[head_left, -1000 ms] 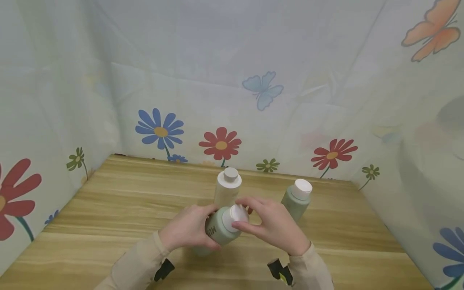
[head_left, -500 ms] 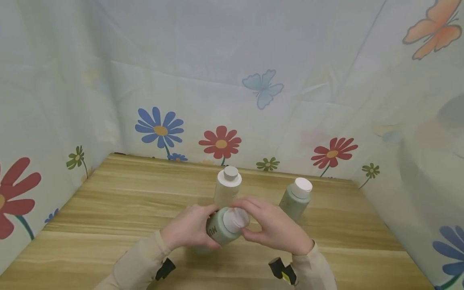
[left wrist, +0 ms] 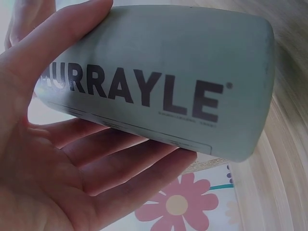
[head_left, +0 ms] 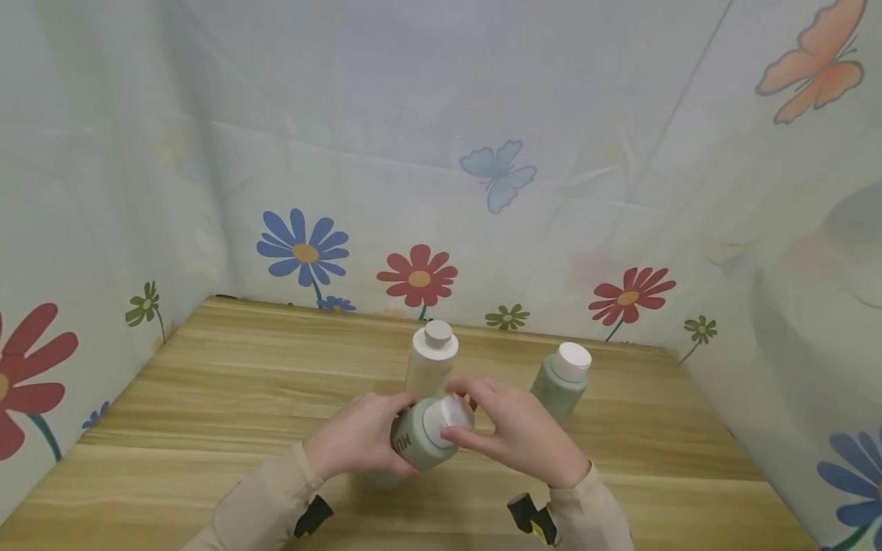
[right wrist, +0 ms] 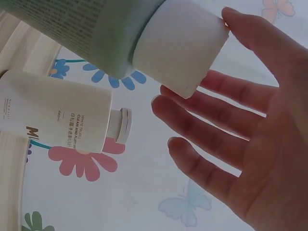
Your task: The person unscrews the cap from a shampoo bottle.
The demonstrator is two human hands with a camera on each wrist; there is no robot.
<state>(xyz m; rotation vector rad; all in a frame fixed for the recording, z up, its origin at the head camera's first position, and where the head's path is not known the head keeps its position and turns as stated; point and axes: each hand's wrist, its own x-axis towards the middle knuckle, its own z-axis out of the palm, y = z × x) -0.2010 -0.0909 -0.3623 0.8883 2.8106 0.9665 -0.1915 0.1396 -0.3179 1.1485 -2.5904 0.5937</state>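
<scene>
A green bottle [head_left: 415, 439] with dark lettering is tilted, its white cap [head_left: 448, 419] toward the upper right. My left hand [head_left: 361, 435] grips its body, thumb on one side and fingers beneath, as the left wrist view shows on the bottle [left wrist: 183, 72]. My right hand [head_left: 520, 430] holds the cap at its rim between thumb and fingertips. In the right wrist view the thumb touches the cap [right wrist: 180, 45] on one side and fingers of the hand [right wrist: 250, 130] lie at the other, the lower ones extended clear of it.
Just behind the held bottle stands a white bottle [head_left: 432, 363] with a grey-white cap. A second green bottle [head_left: 560, 386] with a white cap stands to the right, beyond my right hand. A flowered cloth [head_left: 386, 191] hangs behind the wooden table [head_left: 276, 352].
My right thumb and fingers moved round the cap half a second ago and are now back near their earlier place at its rim. My left hand keeps its hold.
</scene>
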